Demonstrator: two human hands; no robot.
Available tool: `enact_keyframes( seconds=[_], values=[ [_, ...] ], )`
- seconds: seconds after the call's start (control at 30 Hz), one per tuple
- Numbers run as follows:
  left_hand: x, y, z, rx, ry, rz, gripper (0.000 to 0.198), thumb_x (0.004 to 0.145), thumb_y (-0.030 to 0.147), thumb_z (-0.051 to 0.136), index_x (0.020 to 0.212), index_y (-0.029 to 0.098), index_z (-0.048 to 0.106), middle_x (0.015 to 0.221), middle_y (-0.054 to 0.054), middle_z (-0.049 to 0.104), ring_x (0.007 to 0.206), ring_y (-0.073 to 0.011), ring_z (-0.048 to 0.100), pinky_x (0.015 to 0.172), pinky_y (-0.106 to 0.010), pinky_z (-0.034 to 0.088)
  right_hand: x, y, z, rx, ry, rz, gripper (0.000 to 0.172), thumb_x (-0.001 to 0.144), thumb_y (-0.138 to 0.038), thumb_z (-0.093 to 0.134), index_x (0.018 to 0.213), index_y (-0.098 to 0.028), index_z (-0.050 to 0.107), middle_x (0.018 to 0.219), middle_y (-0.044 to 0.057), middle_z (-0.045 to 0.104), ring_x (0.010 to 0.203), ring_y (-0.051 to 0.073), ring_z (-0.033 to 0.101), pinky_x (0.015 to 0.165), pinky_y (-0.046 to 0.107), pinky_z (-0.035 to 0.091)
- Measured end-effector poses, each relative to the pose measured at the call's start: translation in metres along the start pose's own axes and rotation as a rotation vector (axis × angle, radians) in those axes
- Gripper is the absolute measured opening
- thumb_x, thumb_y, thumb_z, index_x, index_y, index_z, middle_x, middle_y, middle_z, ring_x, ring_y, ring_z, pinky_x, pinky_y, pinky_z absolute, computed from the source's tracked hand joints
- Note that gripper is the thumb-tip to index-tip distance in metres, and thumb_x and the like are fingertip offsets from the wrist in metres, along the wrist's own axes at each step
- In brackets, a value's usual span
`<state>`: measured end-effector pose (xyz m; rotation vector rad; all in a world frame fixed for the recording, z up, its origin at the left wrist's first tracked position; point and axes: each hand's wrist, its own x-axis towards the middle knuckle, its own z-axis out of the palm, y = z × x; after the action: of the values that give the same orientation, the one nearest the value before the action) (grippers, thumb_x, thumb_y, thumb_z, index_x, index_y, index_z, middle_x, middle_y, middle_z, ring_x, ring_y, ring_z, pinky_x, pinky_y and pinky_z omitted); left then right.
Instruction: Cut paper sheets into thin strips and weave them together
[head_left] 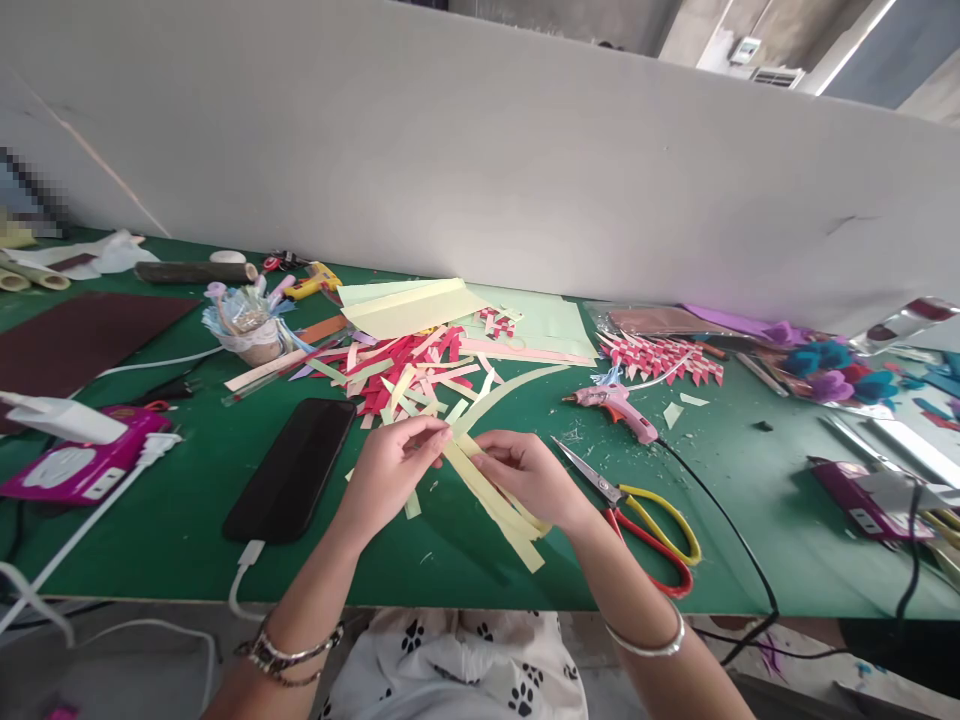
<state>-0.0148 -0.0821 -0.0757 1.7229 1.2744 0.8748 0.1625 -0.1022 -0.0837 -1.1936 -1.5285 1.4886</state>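
Pale yellow and light green paper strips [491, 497] cross between my two hands, above the green table near its front edge. My left hand [401, 462] pinches the strips at their crossing, thumb against fingers. My right hand [529, 472] has its fingers closed on the yellow strips just to the right. A light green strip [510, 392] curves up and away to the right from the crossing. Beyond my hands lies a heap of red, pink and green paper strips [405, 365]. How the strips join under my fingertips is hidden.
Right of my hands lie scissors [619, 495] with red and yellow handles and a pink glue gun [615, 405] with its cord. A phone [291, 470] on a charging cable lies left. Behind are paper sheets [547, 325], woven red-and-white paper [660, 357] and a decorated pot [259, 340].
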Motion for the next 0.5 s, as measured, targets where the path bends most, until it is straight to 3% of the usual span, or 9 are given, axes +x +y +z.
enact_keyframes(
  seconds=[0.23,0.37,0.5],
  values=[
    [-0.003,0.001,0.001,0.091,0.005,0.074,0.030,0.083,0.043,0.049,0.075,0.017,0.062,0.060,0.000,0.059,0.054,-0.0124,0.055,0.049,-0.019,0.041,-0.007,0.000,-0.004,-0.124,-0.059,-0.013,0.031,0.086,-0.042,0.045,0.073,-0.016,0.055,0.051,-0.006,0.046,0.040,0.005,0.030,0.040,0.020,0.023],
    [-0.007,0.001,0.003,0.141,0.007,0.125,0.027,0.086,0.039,0.046,0.076,0.018,0.061,0.063,0.000,0.058,0.057,-0.0122,0.053,0.050,-0.019,0.039,-0.009,0.003,-0.006,-0.180,-0.082,-0.046,0.028,0.087,-0.039,0.044,0.080,-0.015,0.057,0.047,-0.007,0.042,0.043,0.006,0.025,0.042,0.021,0.023],
    [-0.011,0.003,0.005,0.207,-0.005,0.174,0.027,0.088,0.036,0.043,0.075,0.019,0.058,0.067,0.000,0.059,0.060,-0.0128,0.052,0.055,-0.020,0.039,-0.006,0.005,-0.005,-0.218,0.001,-0.151,0.024,0.084,-0.039,0.050,0.083,-0.016,0.058,0.063,-0.001,0.054,0.058,0.010,0.045,0.055,0.023,0.037]
  ],
)
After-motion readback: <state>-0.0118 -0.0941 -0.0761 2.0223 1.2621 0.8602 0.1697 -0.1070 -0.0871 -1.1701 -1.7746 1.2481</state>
